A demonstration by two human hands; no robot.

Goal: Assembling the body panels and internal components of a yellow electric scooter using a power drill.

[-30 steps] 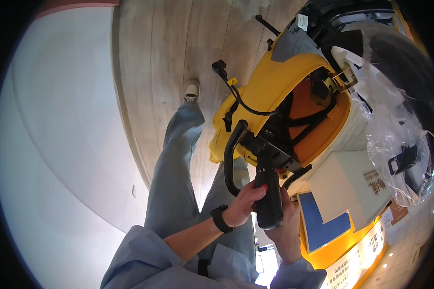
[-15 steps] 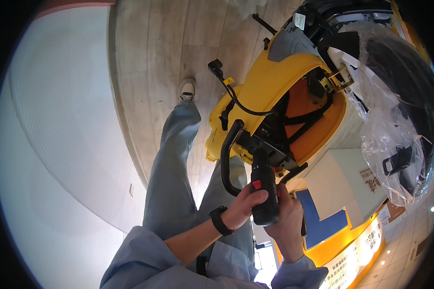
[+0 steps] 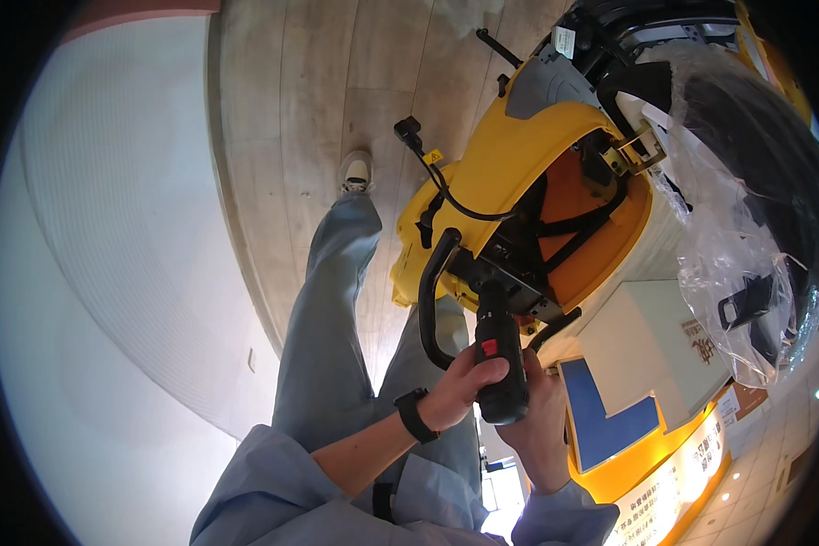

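Both my hands are closed on a black cordless drill point(image 3: 500, 364) with a red switch on its body. My left hand point(image 3: 460, 387) wraps its side, thumb across the body. My right hand point(image 3: 539, 414) grips it from the other side, the fingers partly hidden. The drill's nose meets the black metal bracket point(image 3: 510, 278) of a yellow scooter point(image 3: 487, 168); the tip itself is hidden. A curved black grab bar point(image 3: 432, 300) passes beside my left hand. Behind the bracket, the scooter's orange-lined compartment point(image 3: 601, 246) stands uncovered.
A black seat point(image 3: 746, 182) in clear plastic wrap is tilted up at the right. A black cable with a plug point(image 3: 409, 132) hangs over the yellow panel. A white ribbed wall point(image 3: 127, 227) curves along the left. An orange and blue display stand point(image 3: 601, 419) is at the lower right.
The picture has shifted very slightly. My hands and the drill stay in the same place against the bracket.
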